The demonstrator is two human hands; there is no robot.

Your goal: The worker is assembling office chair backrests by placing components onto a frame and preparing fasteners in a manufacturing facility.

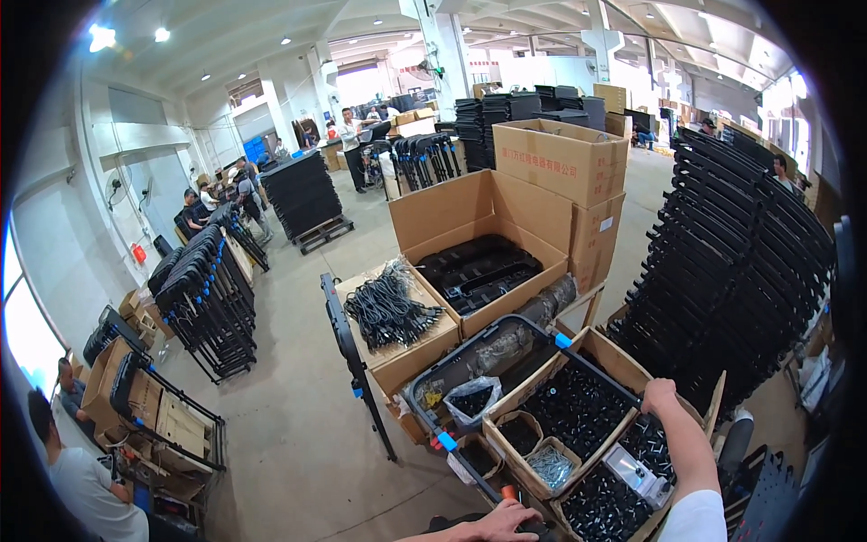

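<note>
A black tubular frame (pixel 417 390) with a rounded far end and blue clips spans the parts boxes in front of me. On the right, my right hand (pixel 660 396) is closed around the end of one of its tubes. At the bottom edge, my left hand (pixel 508 522) curls over the near end of the other tube. An orange-tipped thing (pixel 509 493) lies right beside those fingers; its kind is unclear. Beneath the frame, a wooden parts box (pixel 587 341) holds many small black pieces. A smaller carton (pixel 553 463) contains silvery screws, and a clear plastic case (pixel 632 474) lies on black fasteners.
Bundled grey cables (pixel 390 303) lie on a carton left of an open cardboard box (pixel 442 212) with black molded parts. Tall stacked black panels (pixel 722 262) stand close on the right. Folded frames (pixel 206 298) and several people occupy the left side. Concrete floor (pixel 298 425) runs between.
</note>
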